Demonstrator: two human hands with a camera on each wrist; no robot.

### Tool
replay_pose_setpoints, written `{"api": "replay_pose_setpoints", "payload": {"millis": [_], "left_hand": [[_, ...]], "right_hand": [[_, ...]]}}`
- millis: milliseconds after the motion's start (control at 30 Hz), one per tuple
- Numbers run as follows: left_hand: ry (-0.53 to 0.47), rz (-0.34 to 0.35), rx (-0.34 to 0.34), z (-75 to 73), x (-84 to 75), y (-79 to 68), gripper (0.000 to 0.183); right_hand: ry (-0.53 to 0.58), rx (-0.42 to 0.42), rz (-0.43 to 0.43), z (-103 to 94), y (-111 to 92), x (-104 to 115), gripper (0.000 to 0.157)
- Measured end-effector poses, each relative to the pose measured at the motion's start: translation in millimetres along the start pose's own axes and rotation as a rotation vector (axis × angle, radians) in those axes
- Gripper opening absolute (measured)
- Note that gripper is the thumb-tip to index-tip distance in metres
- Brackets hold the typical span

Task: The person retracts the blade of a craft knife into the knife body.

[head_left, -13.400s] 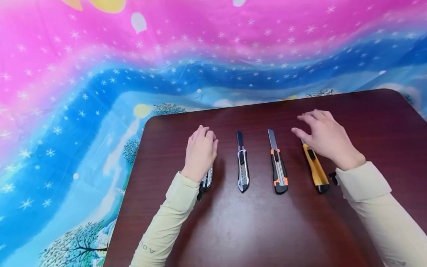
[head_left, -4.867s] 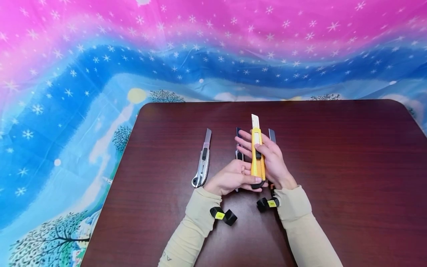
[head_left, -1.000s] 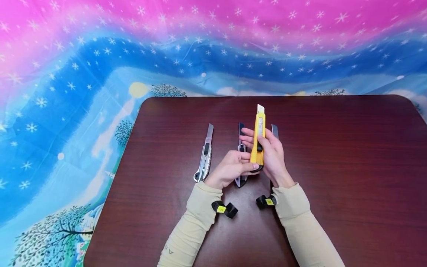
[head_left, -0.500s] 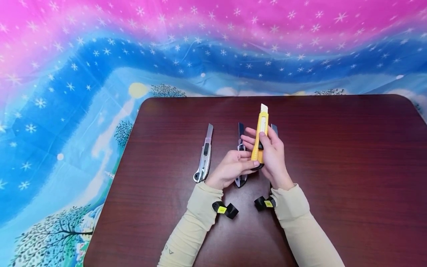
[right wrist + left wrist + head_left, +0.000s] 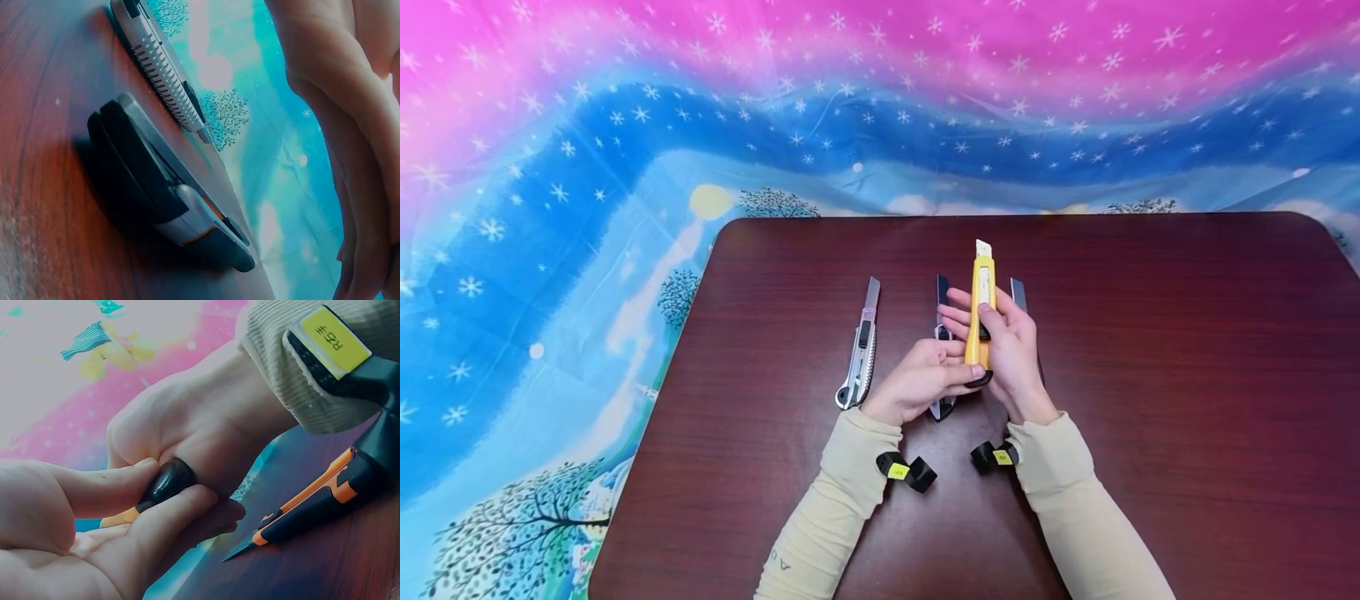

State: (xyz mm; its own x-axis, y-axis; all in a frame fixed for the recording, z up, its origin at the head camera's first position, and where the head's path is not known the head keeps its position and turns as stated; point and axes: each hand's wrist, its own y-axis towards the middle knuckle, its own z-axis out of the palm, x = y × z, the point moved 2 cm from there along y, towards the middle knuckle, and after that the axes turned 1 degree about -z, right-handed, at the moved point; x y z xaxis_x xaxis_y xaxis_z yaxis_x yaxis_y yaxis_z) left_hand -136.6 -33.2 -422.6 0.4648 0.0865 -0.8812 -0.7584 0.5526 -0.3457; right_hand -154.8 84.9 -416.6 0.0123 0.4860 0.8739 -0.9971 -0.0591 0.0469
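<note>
A yellow utility knife (image 5: 980, 287) is held up over the table in the head view, a short length of blade (image 5: 983, 248) showing at its top. My left hand (image 5: 917, 379) pinches its black butt end (image 5: 167, 480) between thumb and fingers. My right hand (image 5: 1018, 358) holds the body from the right, thumb on the black slider and the other fingers stretched out behind. Below them lies a silver-and-black utility knife (image 5: 942, 408), partly hidden by the hands. Mostly covered by my right hand is an orange-and-black knife (image 5: 300, 506). In the right wrist view, the yellow knife is hidden.
Left of my hands a silver utility knife (image 5: 859, 358) lies with its blade out, pointing away. The dark red table (image 5: 1187, 375) has rounded far corners. A printed pink and blue cloth (image 5: 850, 100) hangs behind it. Cameras (image 5: 906, 472) are strapped to both wrists.
The yellow knife has come off the table into both hands. Its exposed blade is shorter than 4.9 seconds ago. In the last half second it has tipped slightly left and dropped a little.
</note>
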Motion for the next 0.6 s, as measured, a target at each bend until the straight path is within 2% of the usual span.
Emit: {"api": "replay_pose_setpoints", "payload": {"millis": [600], "left_hand": [[-0.035, 0.012, 0.007, -2.5, -4.0, -1.9, 0.039]], "right_hand": [[0.054, 0.158, -0.061, 0.2, 0.5, 1.7, 0.047]]}}
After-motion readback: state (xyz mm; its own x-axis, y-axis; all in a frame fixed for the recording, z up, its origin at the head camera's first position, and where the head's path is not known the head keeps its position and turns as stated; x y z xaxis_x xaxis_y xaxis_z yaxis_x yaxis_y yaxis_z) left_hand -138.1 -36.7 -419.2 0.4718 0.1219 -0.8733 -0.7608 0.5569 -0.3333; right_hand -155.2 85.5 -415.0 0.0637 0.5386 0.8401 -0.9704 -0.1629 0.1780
